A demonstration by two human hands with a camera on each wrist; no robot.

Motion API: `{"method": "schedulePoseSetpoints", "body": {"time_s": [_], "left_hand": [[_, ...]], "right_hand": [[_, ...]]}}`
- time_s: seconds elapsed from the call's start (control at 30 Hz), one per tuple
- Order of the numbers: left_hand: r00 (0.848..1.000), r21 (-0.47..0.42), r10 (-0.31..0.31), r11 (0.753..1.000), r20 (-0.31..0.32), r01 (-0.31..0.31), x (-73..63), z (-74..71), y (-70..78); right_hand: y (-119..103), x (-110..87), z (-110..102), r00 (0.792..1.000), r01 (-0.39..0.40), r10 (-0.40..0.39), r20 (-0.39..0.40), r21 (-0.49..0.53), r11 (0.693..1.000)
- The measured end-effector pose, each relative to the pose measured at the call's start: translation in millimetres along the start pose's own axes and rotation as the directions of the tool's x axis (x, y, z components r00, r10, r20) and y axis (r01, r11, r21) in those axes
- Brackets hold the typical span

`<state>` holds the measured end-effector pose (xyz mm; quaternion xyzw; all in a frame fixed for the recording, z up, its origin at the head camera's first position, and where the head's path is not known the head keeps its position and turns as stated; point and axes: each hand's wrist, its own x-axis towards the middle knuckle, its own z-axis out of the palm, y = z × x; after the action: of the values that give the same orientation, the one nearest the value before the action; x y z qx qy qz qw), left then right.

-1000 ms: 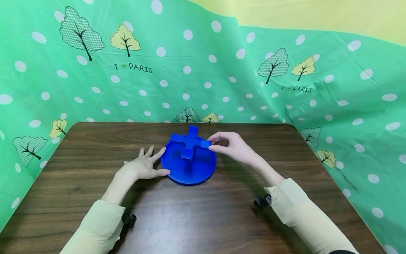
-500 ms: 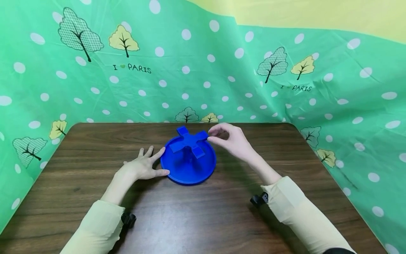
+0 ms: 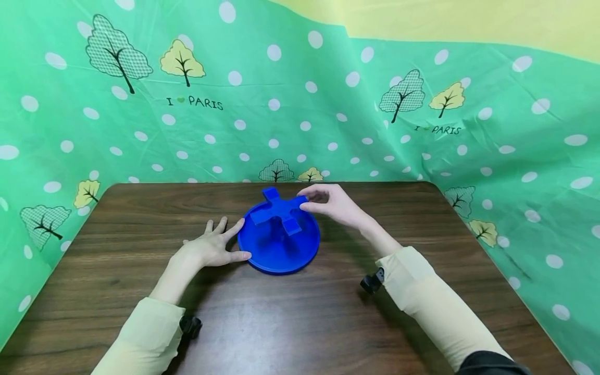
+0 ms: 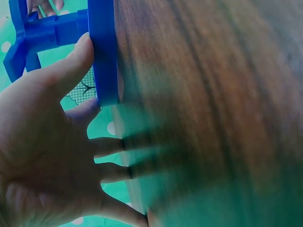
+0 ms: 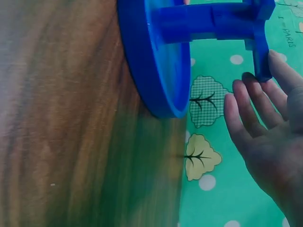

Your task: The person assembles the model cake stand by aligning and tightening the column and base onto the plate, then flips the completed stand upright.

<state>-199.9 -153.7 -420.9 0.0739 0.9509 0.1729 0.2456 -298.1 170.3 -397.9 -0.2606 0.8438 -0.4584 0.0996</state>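
A blue plastic stand has a round, rimmed base [image 3: 276,260] lying on the table, a thick upright post [image 5: 208,22] and a cross-shaped top [image 3: 281,209] with flat-ended arms. My left hand [image 3: 209,248] lies spread at the base's left side, its thumb and forefinger touching the rim and its other fingers reaching out over the tabletop. At the far right of the top, my right hand [image 3: 334,202] pinches the end of one arm between thumb and fingers. In the right wrist view the thumb lies on the upper face of that arm [image 5: 262,61], fingers below.
The stand is near the back of a dark wood-grain table [image 3: 262,323]. A green dotted cloth [image 3: 300,94] printed with trees hangs behind and along both sides. Small black cameras [image 3: 190,326] sit at both sleeve cuffs.
The cross-shaped top has turned counterclockwise over the base, mostly in the first half second. My right hand went back with its arm, then shifted left onto it. My left hand stays put.
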Motion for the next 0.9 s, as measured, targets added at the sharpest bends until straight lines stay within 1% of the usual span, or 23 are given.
{"method": "schedulePoseSetpoints", "body": {"time_s": [0.2, 0.33, 0.47, 0.7, 0.8, 0.9], "left_hand": [[1.000, 0.010, -0.001, 1.000, -0.014, 0.001, -1.9, -2.5, -0.2], [1.000, 0.010, 0.001, 1.000, -0.011, -0.001, -3.6, -3.1, 0.4], [1.000, 0.012, 0.005, 1.000, -0.010, -0.005, -4.3, -3.0, 0.6], [1.000, 0.007, 0.004, 1.000, -0.006, -0.004, -2.7, -1.8, -0.7], [1.000, 0.004, 0.006, 1.000, -0.009, -0.006, -1.4, -1.4, -0.4], [1.000, 0.003, 0.008, 1.000, -0.007, -0.008, -0.9, -0.5, -0.5]], "right_hand": [[-3, -13.1, 4, 0.999, 0.010, -0.011, -0.048, -0.006, 1.000], [-4, -23.7, 7, 0.998, 0.007, -0.008, -0.064, -0.018, 1.000], [-5, -33.1, 11, 0.998, 0.002, -0.004, -0.070, -0.026, 1.000], [-15, -44.4, 18, 0.998, 0.034, -0.036, -0.059, -0.036, 0.999], [-20, -43.9, 18, 0.993, 0.051, -0.058, -0.099, -0.066, 0.997], [-21, -36.4, 14, 0.980, 0.063, -0.077, -0.184, -0.083, 0.995]]}}
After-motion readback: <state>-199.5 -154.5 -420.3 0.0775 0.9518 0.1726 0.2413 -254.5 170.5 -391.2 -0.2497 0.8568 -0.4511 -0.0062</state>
